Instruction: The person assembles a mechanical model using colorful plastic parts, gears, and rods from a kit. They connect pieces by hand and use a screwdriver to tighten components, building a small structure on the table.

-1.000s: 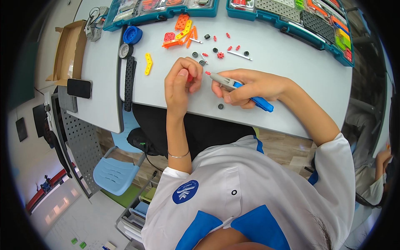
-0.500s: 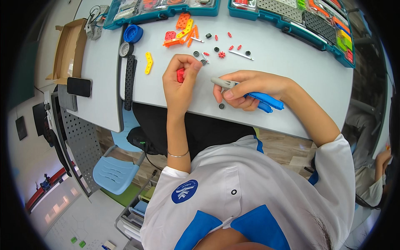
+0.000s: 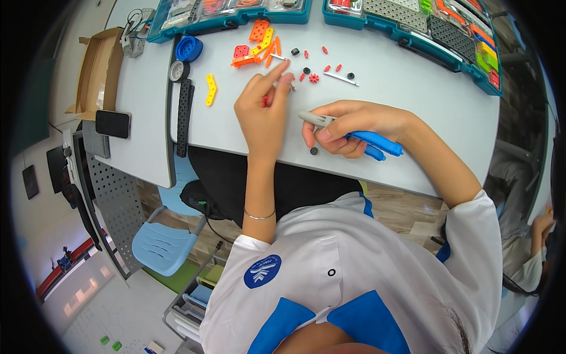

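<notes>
My left hand point(image 3: 259, 127) is over the small parts on the table. A red plastic building piece point(image 3: 266, 101) shows between its curled fingers and palm, mostly hidden. Its index finger reaches out beside a short silver rod point(image 3: 278, 57); whether they touch I cannot tell. By the thumb tip pokes out a bit of a thin metallic part point(image 3: 292, 87). My right hand point(image 3: 348, 127) grips a plier-like tool point(image 3: 375, 141) with blue handles, its grey jaws pointing left. A small dark grey ring point(image 3: 313, 151) lies below that hand.
Beyond my hands lie red pins point(image 3: 325, 49), a red gear point(image 3: 314, 78), a longer silver rod point(image 3: 342, 78) and yellow and orange beams point(image 3: 263, 41). Teal parts cases point(image 3: 407, 42) line the far edge. At left are a blue wheel point(image 3: 188, 48), a black track point(image 3: 184, 118) and a phone point(image 3: 112, 123).
My left hand has moved slightly right, its index finger now stretched away from me. It covers two dark grey rings seen before, and a red pin shifted right. My right hand stays with the tool.
</notes>
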Motion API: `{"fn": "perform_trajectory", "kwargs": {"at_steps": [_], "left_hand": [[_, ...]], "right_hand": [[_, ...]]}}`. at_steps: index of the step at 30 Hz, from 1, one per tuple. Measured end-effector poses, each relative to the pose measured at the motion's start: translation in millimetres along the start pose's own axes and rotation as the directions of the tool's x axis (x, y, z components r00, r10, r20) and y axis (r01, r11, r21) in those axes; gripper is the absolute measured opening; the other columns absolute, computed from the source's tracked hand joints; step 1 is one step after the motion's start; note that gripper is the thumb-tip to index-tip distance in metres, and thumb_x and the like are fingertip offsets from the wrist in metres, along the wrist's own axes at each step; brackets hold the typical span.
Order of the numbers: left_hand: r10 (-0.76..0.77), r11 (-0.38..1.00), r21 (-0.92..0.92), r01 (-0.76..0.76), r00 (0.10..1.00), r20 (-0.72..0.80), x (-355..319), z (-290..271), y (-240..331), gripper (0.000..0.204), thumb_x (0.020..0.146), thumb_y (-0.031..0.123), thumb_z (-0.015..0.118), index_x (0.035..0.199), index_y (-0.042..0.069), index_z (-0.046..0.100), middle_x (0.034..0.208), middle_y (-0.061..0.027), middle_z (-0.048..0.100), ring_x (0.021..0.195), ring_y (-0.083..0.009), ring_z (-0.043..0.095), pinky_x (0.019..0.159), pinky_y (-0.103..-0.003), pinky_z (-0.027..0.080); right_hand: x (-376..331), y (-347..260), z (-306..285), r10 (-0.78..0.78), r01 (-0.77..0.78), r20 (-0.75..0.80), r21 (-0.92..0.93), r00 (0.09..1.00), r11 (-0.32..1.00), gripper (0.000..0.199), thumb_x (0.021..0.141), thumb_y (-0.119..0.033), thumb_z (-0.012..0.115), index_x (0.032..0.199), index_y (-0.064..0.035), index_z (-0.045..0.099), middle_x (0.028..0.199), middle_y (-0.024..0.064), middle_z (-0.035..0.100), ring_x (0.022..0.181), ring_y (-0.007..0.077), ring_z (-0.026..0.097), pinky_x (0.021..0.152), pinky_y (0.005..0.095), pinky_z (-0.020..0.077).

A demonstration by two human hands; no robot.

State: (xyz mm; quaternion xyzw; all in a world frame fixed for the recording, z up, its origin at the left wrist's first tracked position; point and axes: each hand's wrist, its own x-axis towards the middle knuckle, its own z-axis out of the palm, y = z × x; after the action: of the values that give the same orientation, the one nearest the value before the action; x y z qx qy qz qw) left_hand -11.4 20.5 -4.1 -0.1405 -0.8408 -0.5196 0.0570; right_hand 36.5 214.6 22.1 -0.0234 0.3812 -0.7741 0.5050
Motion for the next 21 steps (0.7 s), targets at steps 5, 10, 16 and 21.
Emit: {"fn": "perform_trajectory", "kwargs": {"at_steps": [5,10,16,21], "left_hand": [[-0.095,0.84,-0.522,0.15,0.987,0.13,-1.0,-15.4,-3.3,0.053,0.104,0.035,0.041,0.141,-0.001,0.054,0.079,0.0036,0.045,0.063,-0.0039,0.032,0.055,-0.022,0.025],[0.019,0.867,-0.469,0.167,0.93,0.367,-3.2,-18.3,-4.8,0.06,0.099,0.038,0.036,0.137,-0.004,0.057,0.087,-0.0012,0.056,0.062,-0.0043,0.033,0.057,-0.021,0.027],[0.073,0.86,-0.479,0.176,0.887,0.456,-3.1,-21.7,1.0,0.059,0.095,0.03,0.04,0.14,-0.006,0.051,0.106,-0.0101,0.068,0.058,-0.0033,0.032,0.056,-0.019,0.028],[0.067,0.833,-0.497,0.244,0.846,0.528,-1.8,-19.2,2.4,0.067,0.089,0.023,0.043,0.151,-0.003,0.034,0.124,-0.0187,0.068,0.055,-0.0022,0.044,0.053,-0.016,0.033]], "right_hand": [[0.5,-1.4,1.4,0.003,-0.003,0.002,0.017,1.0,1.0,0.026,0.094,-0.022,0.062,0.108,-0.0002,0.056,0.066,-0.0042,0.038,0.051,0.0023,0.031,0.042,0.0215,0.0202],[0.2,0.6,0.0,-0.005,0.005,0.002,0.021,1.0,1.0,0.026,0.094,-0.022,0.061,0.107,-0.0005,0.056,0.067,-0.0037,0.038,0.05,0.0023,0.03,0.042,0.0213,0.0199],[0.3,0.4,-1.3,-0.026,0.026,0.015,-0.009,1.0,1.0,0.028,0.095,-0.026,0.061,0.106,-0.0007,0.056,0.069,-0.0026,0.039,0.052,0.003,0.032,0.043,0.0217,0.0218],[-0.4,-0.8,-0.4,-0.025,0.025,0.006,-0.012,1.0,1.0,0.03,0.094,-0.028,0.061,0.105,-0.0008,0.056,0.07,-0.0021,0.04,0.053,0.0032,0.033,0.043,0.0215,0.0231]]}}
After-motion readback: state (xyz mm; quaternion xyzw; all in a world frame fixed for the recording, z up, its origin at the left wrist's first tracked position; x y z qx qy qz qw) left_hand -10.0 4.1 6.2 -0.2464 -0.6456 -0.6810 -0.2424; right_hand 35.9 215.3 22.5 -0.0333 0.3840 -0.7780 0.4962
